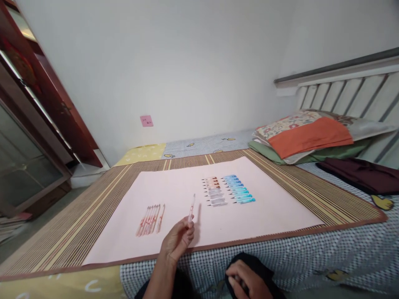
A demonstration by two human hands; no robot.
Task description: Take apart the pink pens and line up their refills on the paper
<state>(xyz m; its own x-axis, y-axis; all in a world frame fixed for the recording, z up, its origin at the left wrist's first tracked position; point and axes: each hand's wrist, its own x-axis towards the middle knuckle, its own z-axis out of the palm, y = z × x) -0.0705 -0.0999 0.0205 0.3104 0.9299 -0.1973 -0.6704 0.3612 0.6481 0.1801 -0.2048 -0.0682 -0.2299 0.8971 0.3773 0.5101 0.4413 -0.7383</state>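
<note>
My left hand [180,240] is closed around the lower end of a slim, clear pen [192,206] with reddish print and holds it up, tip pointing away, above a pale pink sheet [249,227]. To the left, a row of similar pens [150,220] lies side by side on the sheet, one slightly apart from the others. Beyond and right of the pen in my hand are a column of pens with brown and grey parts [214,192] and a column of blue and turquoise pens [239,189]. My right hand [247,279] rests on my knee with its fingers curled in; no object shows in it.
Under the sheet lies a striped brown mat [311,193] on a bed with a checked cover [311,253]. Stacked pillows [308,137] and a dark folded cloth [358,174] are at the right. A white wall [187,74] stands behind, and a red door [59,87] at the left.
</note>
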